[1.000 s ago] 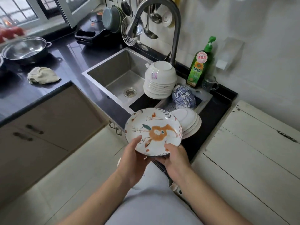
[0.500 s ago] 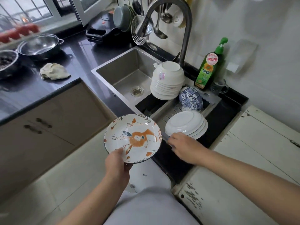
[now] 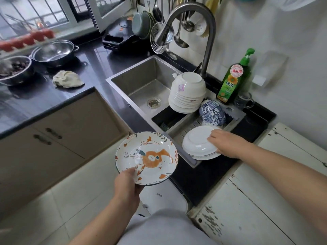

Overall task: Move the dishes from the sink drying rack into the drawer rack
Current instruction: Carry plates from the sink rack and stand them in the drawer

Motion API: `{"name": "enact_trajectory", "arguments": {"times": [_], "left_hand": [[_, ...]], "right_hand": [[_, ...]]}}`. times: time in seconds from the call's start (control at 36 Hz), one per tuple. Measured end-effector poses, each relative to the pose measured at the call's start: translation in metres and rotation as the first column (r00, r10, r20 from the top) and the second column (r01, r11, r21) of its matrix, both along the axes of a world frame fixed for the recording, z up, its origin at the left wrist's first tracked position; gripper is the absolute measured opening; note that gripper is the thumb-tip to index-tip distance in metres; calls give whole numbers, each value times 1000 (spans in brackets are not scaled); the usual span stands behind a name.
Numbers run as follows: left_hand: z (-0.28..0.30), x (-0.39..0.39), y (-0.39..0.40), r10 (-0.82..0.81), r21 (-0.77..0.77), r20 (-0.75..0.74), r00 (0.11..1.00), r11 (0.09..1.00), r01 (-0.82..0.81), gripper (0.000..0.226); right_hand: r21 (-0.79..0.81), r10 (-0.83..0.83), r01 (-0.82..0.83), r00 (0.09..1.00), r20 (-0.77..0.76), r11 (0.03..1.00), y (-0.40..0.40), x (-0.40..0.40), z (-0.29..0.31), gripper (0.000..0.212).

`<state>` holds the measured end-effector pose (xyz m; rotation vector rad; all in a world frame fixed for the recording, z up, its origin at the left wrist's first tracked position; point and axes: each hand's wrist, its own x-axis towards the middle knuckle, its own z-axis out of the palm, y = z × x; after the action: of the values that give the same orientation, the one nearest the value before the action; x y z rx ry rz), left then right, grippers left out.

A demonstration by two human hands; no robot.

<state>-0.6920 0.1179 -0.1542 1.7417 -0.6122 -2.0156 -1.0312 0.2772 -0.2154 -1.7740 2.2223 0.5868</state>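
Note:
My left hand (image 3: 128, 183) grips the near rim of a painted plate (image 3: 146, 157) with an orange animal, held out over the floor left of the sink. My right hand (image 3: 223, 143) lies on the right side of a stack of upturned white plates (image 3: 197, 145) in the sink drying rack (image 3: 184, 132), thumb at the stack's edge. Behind them in the rack sit blue patterned bowls (image 3: 212, 112) and a tall stack of upturned white bowls (image 3: 187, 91). No drawer rack is visible.
The steel sink basin (image 3: 146, 82) and its curved tap (image 3: 208, 38) are behind the rack. A green soap bottle (image 3: 233, 80) and glass mug (image 3: 245, 101) stand at the back right. A cloth (image 3: 67, 79) and steel pots (image 3: 54, 53) sit on the black counter.
My right hand let go of the painted plate and moved right onto the white plate stack. My left hand carried the painted plate left and lower, away from the rack.

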Motion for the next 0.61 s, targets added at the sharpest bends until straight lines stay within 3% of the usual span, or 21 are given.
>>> {"name": "enact_trajectory", "arguments": {"times": [0.31, 0.5, 0.61], "left_hand": [[-1, 1, -4, -32, -57, -25, 999, 998, 30, 34], [5, 7, -9, -21, -65, -25, 999, 998, 19, 33], [6, 10, -11, -25, -71, -12, 1000, 997, 24, 33]], "right_hand": [[-46, 25, -25, 1000, 7, 999, 1, 4, 13, 31], [-210, -17, -25, 981, -194, 977, -13, 17, 6, 33], [-351, -25, -66, 968, -251, 934, -24, 21, 11, 16]]}}
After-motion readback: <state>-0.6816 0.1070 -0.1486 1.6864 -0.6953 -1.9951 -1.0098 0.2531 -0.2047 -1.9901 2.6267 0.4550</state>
